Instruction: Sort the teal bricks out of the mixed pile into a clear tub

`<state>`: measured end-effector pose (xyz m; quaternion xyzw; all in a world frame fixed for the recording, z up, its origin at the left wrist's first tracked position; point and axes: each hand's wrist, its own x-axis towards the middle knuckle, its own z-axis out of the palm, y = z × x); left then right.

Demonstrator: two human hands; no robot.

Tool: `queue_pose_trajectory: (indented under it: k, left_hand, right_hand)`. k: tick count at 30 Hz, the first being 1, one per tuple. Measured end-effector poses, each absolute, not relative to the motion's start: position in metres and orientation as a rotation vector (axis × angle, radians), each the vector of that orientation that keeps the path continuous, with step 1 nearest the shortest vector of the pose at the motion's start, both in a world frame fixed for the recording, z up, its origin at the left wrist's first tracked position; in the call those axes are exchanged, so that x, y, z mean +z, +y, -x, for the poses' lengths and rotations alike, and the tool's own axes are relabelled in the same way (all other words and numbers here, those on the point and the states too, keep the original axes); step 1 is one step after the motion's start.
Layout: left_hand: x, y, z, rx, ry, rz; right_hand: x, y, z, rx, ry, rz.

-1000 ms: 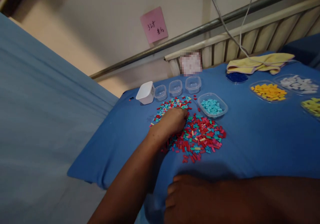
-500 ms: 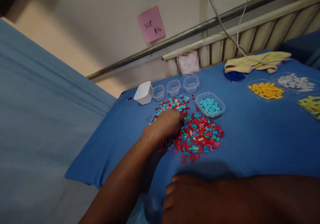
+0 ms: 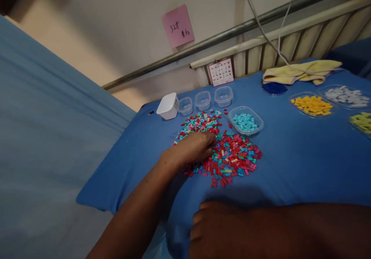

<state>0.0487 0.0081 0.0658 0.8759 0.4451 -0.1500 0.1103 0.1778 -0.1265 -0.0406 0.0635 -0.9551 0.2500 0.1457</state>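
My left hand (image 3: 195, 147) reaches into a spread of small toy bricks (image 3: 237, 151), mostly red, pink, blue and green with some cream. Its fingers are bent together and point down among the bricks; the fingertips are hidden, so anything between them does not show. A second patch of mixed bricks (image 3: 199, 122) lies just beyond it. Close by on the right stands a clear tub (image 3: 260, 127) holding light-blue bricks. Low in the view, my right hand (image 3: 208, 228) rests near the bed's front side, in shadow, with its fingers curled and its palm hidden.
Behind the bricks stand a white tub (image 3: 167, 107) and three clear tubs (image 3: 203, 101). To the right are containers of yellow bricks (image 3: 312, 105), white bricks (image 3: 346, 96), yellow-green bricks (image 3: 362, 122) and dark-blue pieces (image 3: 274, 88), beside a yellow cloth (image 3: 301, 71). A picture card (image 3: 221, 72) leans on the rail.
The whole view has shifted slightly. My left hand has tipped a little lower over the bricks, with its fingers still among them. My right hand stays put.
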Motion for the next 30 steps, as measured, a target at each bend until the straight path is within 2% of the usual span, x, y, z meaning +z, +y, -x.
queue_pose_trajectory:
  k: [8,15,22,27,30]
  left_hand:
    - [0.062,0.013,-0.049,-0.411,1.201,-2.657]
    - [0.058,0.008,-0.045,-0.382,1.291,-2.620]
    - [0.058,0.016,-0.031,0.132,1.393,-2.284]
    - [0.057,0.033,-0.041,0.507,1.244,-1.814]
    - [0.053,0.045,-0.050,0.599,1.194,-1.630]
  right_hand:
    - [-0.042,-0.127,-0.176,0.744,-2.743,-0.204]
    - [-0.036,-0.127,-0.178,0.687,-2.793,-0.181]
    - [-0.043,-0.129,-0.176,0.666,-2.782,-0.171]
    - [-0.056,-0.130,-0.171,0.604,-2.705,-0.178]
    - [-0.066,-0.130,-0.164,0.593,-2.703,-0.163]
